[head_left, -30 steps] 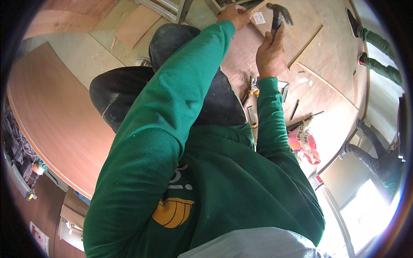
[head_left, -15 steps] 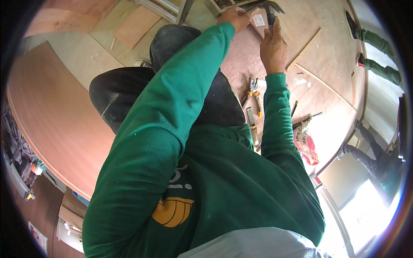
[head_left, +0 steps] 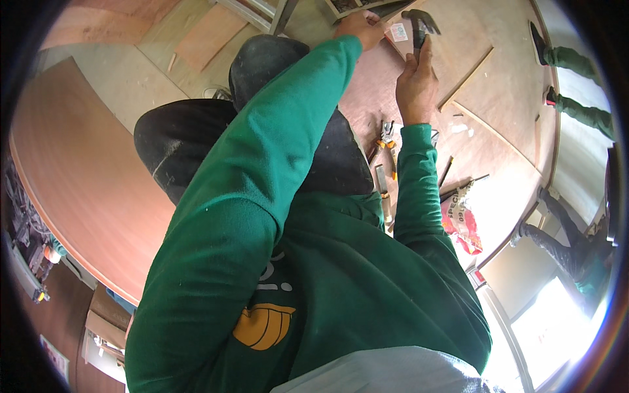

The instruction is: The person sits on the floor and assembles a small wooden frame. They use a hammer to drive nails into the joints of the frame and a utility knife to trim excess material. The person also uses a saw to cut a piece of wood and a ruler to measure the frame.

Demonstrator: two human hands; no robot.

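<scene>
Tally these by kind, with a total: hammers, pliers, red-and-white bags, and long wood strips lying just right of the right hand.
Hammer: 1, in the right hand
Pliers: 1 pair, beside the right forearm
Red-and-white bag: 1
Long wood strips: 2
Total: 5

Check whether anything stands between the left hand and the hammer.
Seen from above, a white-labelled piece shows in the gap between the left hand and the hammer; whether it rises into the way, I can't tell. The right hand grips the hammer's handle. The pliers lie outside that gap.
</scene>
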